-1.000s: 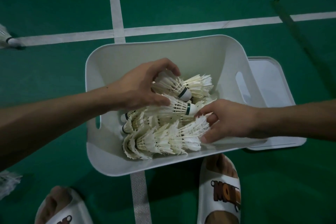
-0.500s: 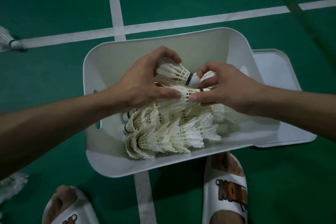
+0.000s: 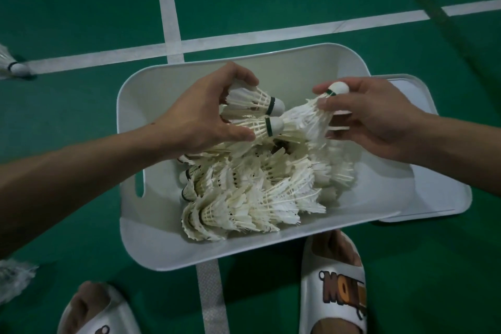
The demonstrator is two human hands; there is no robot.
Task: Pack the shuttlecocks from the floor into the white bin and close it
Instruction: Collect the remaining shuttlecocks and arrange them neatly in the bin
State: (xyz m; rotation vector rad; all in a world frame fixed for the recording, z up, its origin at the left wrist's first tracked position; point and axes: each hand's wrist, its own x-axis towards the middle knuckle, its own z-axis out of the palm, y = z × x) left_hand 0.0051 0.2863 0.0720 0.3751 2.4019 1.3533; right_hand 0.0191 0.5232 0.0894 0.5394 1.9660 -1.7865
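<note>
1. The white feather shuttlecocks with green-banded cork tips (image 3: 252, 190) lie mostly inside the white rectangular plastic bin (image 3: 298, 70), heaped in nested rows towards its near and left side. The bin stands on the green court floor (image 3: 81, 22).
2. The left hand (image 3: 200, 122) is closed round two shuttlecocks, an upper one (image 3: 252, 100) and a lower one (image 3: 257, 127), with their corks pointing right, above the heap.
3. The right hand (image 3: 379, 122) pinches one shuttlecock (image 3: 311, 116) just below its cork, with the feathers trailing towards the left hand's pair.
4. Step in hand, by my judgement: seating the held ones in the bin. It is best to slide cork into skirt along the existing rows, holding by the cork end and not the feathers, which crush easily. The heap must stay below the rim so the lid seats.
5. The flat white lid (image 3: 433, 192) lies partly under the bin's right side, so the bin is not yet closed.
6. Count: 3 held; the heap is too tangled to count; 2 strays on the floor, one far left (image 3: 12, 65) and one near left (image 3: 15, 276); 1 bin; 1 lid.
</note>
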